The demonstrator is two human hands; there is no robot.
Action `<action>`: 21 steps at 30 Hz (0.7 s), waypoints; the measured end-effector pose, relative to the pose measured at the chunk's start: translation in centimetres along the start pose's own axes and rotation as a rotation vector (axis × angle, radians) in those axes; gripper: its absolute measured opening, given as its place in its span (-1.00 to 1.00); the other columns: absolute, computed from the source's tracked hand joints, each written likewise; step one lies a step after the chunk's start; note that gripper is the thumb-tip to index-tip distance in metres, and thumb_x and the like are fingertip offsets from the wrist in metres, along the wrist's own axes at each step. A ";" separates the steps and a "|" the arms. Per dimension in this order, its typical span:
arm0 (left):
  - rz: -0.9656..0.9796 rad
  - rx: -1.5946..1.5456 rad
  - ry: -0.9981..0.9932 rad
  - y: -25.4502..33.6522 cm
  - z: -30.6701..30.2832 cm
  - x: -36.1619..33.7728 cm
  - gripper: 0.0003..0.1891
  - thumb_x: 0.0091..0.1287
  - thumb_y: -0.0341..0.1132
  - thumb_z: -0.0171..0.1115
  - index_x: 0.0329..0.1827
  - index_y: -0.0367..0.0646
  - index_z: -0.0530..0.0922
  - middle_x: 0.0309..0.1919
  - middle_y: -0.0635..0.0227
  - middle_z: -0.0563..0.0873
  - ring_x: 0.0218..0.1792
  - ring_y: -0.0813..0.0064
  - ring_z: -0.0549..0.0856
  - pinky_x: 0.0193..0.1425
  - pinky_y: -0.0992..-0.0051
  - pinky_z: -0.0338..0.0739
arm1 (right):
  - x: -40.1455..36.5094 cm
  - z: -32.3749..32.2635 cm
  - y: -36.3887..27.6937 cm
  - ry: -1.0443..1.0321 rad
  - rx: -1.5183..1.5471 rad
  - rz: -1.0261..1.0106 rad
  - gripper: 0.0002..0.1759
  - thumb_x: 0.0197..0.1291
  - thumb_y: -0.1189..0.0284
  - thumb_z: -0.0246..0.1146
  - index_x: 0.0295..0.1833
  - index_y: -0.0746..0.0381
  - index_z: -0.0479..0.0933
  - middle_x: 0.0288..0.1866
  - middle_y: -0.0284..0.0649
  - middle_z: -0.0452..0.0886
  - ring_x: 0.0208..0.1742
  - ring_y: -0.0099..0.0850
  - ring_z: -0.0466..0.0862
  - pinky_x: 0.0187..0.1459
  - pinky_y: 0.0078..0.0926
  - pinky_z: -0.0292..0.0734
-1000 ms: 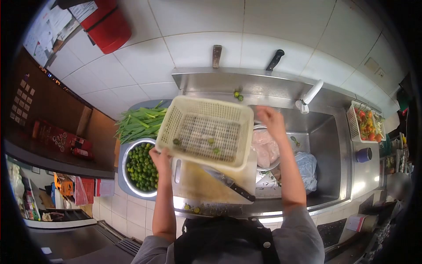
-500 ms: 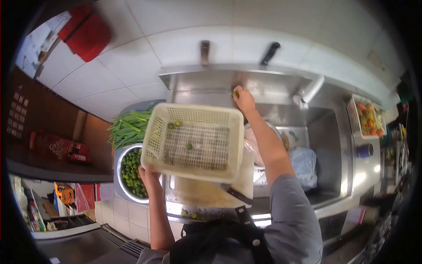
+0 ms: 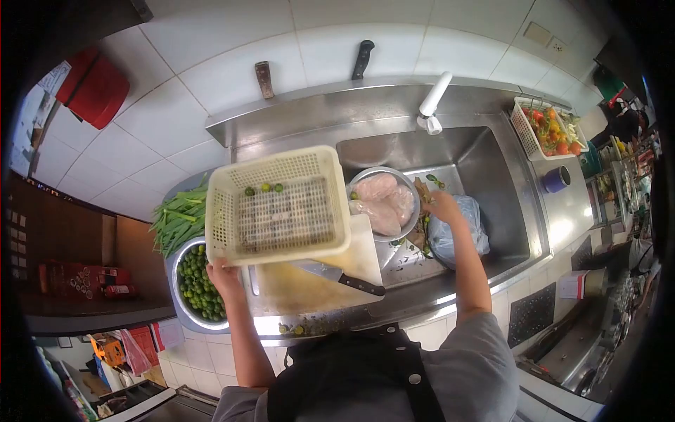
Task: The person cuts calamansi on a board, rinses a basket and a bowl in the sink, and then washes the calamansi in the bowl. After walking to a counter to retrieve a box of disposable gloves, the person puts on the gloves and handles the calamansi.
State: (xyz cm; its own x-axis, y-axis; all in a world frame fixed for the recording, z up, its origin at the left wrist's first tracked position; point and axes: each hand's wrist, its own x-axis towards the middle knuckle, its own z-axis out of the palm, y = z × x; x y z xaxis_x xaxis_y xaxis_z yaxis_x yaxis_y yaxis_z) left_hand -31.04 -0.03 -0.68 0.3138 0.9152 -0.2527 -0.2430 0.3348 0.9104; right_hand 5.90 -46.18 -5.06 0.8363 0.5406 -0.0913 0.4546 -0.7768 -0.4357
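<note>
My left hand (image 3: 223, 278) grips the lower left corner of a cream perforated plastic basket (image 3: 337, 246), held tilted above the counter. Three small green limes (image 3: 266, 188) lie along its far side. Over the sink, my right hand (image 3: 443, 206) has its fingers stretched toward brown scraps (image 3: 424, 190), beside a pale blue plastic bag (image 3: 467, 239). A metal bowl (image 3: 413, 218) of raw chicken (image 3: 383, 200) stands left of that hand, with a small green lime at its left edge. Below the basket, a knife (image 3: 360, 284) rests on a cutting board (image 3: 362, 257).
Left of the basket are long green leaves (image 3: 179, 218) and a metal bowl (image 3: 180, 302) full of limes. A white faucet (image 3: 436, 102) rises behind the sink (image 3: 503, 204). A basket of tomatoes (image 3: 527, 130) and a dark cup (image 3: 555, 179) stand at right. Halved limes (image 3: 299, 330) lie on the front edge.
My right hand has moved from the back ledge, where it held a lime, into the sink. The basket has tilted and its limes have gathered at the far side. The view has shifted right.
</note>
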 end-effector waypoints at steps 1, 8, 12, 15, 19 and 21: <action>-0.005 0.010 -0.011 0.4 -0.5 -0.3 -0.61 0.25 -0.40 0.20 0.10 -0.26 0.32 0.04 0.08 0.54 0.01 0.23 0.63 0.03 0.29 0.66 | 1.1 0.2 -1.5 -0.005 0.005 -0.008 -0.51 0.08 0.28 0.36 0.17 0.14 0.61 0.00 0.03 0.70 0.00 -0.01 0.70 0.01 -0.16 0.60; -0.003 0.143 0.033 0.0 -2.7 -0.8 -0.71 0.30 -0.36 0.20 0.03 -0.22 0.40 -0.04 0.20 0.61 -0.08 0.31 0.69 -0.07 0.40 0.68 | 17.0 6.4 -16.2 0.071 0.304 -0.336 -0.73 0.19 0.38 0.28 -0.03 0.25 0.68 -0.01 0.02 0.71 0.01 0.00 0.70 0.01 -0.14 0.61; -0.006 0.251 0.108 1.6 -0.7 -2.3 -0.56 0.35 -0.26 0.31 0.16 -0.27 0.35 -0.04 0.18 0.57 -0.08 0.37 0.66 -0.07 0.41 0.64 | 22.5 15.6 -13.8 -0.284 -0.145 -0.276 -0.81 0.14 0.40 0.26 -0.22 0.23 0.73 -0.15 0.01 0.74 -0.01 0.00 0.72 0.02 -0.12 0.61; 0.367 0.694 0.208 1.0 -2.7 -1.6 -0.53 0.38 -0.31 0.31 0.24 -0.26 0.33 -0.03 0.19 0.57 -0.11 0.43 0.61 0.01 0.47 0.54 | 24.0 25.4 -6.1 -0.526 -0.092 -0.284 -0.51 0.24 0.10 0.23 0.16 0.15 0.64 0.14 0.02 0.67 0.17 -0.03 0.66 0.15 -0.14 0.55; 0.707 0.990 0.115 5.0 1.3 -2.6 -0.61 0.39 -0.44 0.25 0.23 -0.28 0.38 0.27 0.11 0.46 0.19 0.28 0.50 0.21 0.32 0.43 | 19.1 24.6 -7.2 -0.462 -0.055 -0.232 -0.67 0.18 0.49 0.18 0.05 0.13 0.67 0.13 0.01 0.65 0.21 -0.10 0.63 0.19 -0.20 0.56; 0.721 1.026 -0.008 7.2 4.5 -2.8 -0.66 0.37 -0.47 0.24 0.18 -0.29 0.42 0.26 0.09 0.48 0.19 0.26 0.51 0.20 0.34 0.44 | 18.4 25.8 -7.0 -0.475 -0.023 -0.260 -0.66 0.21 0.51 0.14 0.07 0.11 0.65 0.18 0.01 0.62 0.25 -0.11 0.60 0.21 -0.20 0.54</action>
State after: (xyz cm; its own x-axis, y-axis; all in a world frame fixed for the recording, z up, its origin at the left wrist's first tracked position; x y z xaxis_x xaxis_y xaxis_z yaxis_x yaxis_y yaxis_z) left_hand -29.51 -1.20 8.03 0.4132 0.8145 0.4072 0.4631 -0.5730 0.6762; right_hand 10.24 -22.47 -26.77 0.4671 0.7983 -0.3802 0.6390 -0.6020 -0.4789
